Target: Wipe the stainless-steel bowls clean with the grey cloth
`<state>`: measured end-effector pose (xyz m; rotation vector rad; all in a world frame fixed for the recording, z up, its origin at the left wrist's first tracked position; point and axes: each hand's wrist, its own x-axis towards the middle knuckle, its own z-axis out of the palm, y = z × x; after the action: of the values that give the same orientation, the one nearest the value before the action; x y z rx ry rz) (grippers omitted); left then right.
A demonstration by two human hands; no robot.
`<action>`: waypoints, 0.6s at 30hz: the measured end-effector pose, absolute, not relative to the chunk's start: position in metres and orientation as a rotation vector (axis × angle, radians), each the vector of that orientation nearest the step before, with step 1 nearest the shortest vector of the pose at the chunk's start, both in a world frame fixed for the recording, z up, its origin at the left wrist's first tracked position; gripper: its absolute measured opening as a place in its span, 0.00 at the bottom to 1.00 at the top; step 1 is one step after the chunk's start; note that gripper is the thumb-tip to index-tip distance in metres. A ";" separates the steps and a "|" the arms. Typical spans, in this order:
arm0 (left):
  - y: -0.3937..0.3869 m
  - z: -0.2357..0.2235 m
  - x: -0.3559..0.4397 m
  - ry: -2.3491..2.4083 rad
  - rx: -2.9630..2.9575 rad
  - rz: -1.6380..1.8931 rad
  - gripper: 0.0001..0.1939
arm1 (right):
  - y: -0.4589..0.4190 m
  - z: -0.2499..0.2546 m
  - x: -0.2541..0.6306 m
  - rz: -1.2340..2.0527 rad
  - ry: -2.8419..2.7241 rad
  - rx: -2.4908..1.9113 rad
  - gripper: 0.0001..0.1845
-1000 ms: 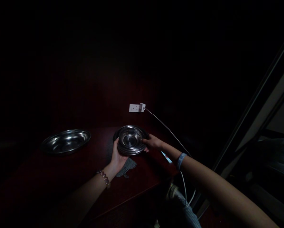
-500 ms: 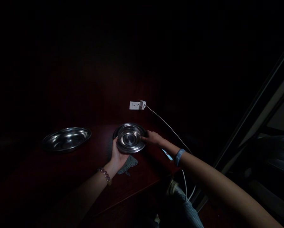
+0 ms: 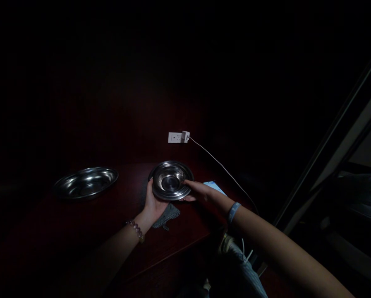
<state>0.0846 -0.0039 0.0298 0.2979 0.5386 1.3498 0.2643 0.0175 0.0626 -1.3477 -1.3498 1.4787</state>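
A round stainless steel bowl (image 3: 170, 183) with a wide rim is held between both hands above the dark red tabletop. It seems to sit in or over another round metal dish, whose dark edge shows behind it. My left hand (image 3: 152, 205), with a bead bracelet at the wrist, grips the bowl's left side, thumb on the rim and fingers hidden underneath. On the right side my right hand (image 3: 195, 191) clasps the rim, thumb over the inner edge and fingers below. A grey-green cloth (image 3: 166, 216) lies under and just in front of the bowl.
A larger oval steel basin (image 3: 86, 183) stands on the tabletop at left. A lit phone (image 3: 214, 187) lies right of the bowl. From a charger (image 3: 185, 136) in the wall socket (image 3: 174, 137), a white cable (image 3: 220, 164) runs down to the right. The surroundings are very dark.
My right hand has shifted slightly down along the bowl's rim, its fingers now beneath the edge. More of the lit phone shows beyond the wrist. My left hand stays nearly still.
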 end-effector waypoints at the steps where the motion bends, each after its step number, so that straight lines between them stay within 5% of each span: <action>1: -0.004 0.030 0.084 0.544 0.304 1.348 0.27 | 0.017 0.061 0.265 1.486 -1.302 -1.344 0.10; 18: -0.001 0.020 0.101 0.593 0.312 1.334 0.16 | 0.088 0.059 0.287 1.257 -0.812 -1.370 0.15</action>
<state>0.1005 -0.0011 0.0202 0.3120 0.5934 1.3336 0.2870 0.0884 0.0593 -1.3697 -0.8117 1.2571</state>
